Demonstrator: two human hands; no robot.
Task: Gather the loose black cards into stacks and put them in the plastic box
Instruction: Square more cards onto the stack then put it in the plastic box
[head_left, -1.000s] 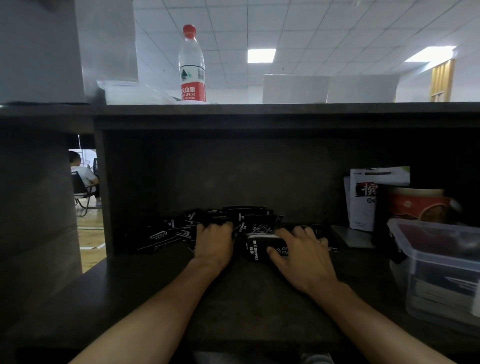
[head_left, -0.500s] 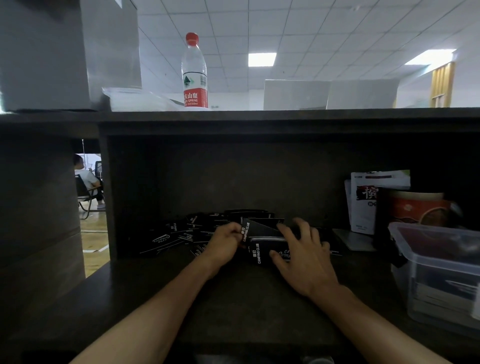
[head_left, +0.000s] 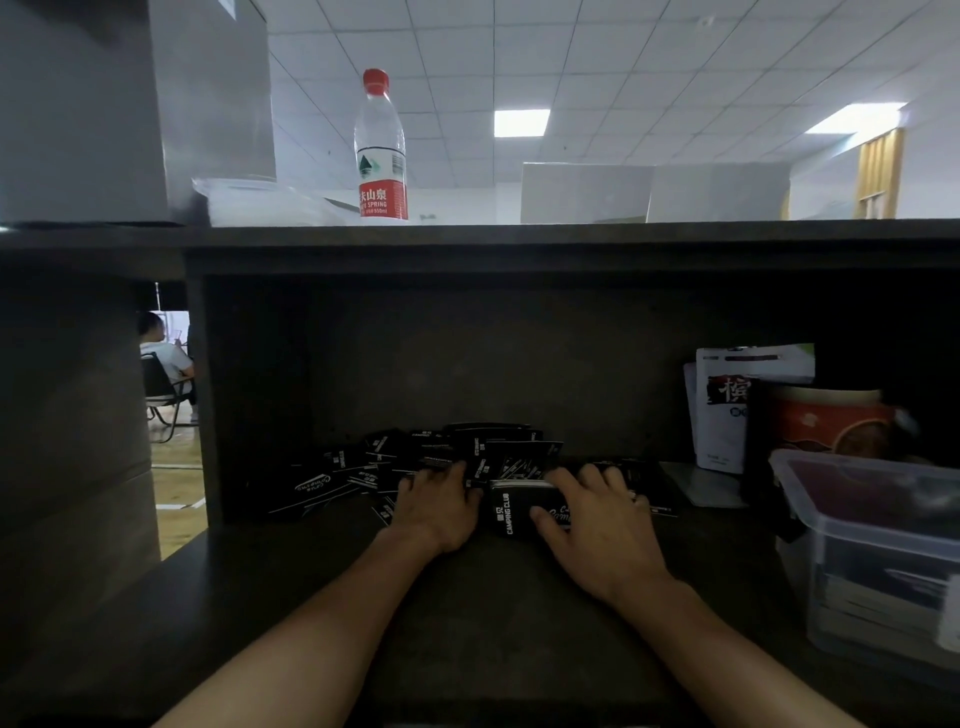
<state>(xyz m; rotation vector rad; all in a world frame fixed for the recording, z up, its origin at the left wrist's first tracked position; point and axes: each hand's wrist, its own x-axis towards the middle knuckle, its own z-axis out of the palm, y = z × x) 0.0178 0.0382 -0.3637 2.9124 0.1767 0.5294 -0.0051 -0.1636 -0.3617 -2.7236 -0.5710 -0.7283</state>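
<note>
Setting: dark counter (head_left: 467, 613) recessed under a shelf, office ceiling above.
Right grip: right hand (head_left: 597, 525) clasps a small card stack (head_left: 519, 506), thumb on its near face, fingers curled over the top.
Left grip: left hand (head_left: 436, 506) lies flat, fingers extended onto the loose black cards (head_left: 405, 457).
Advice: sweep cards rightward into the stack, squaring the edges.
Destination: plastic box (head_left: 878, 551), well right of the right grip.
</note>
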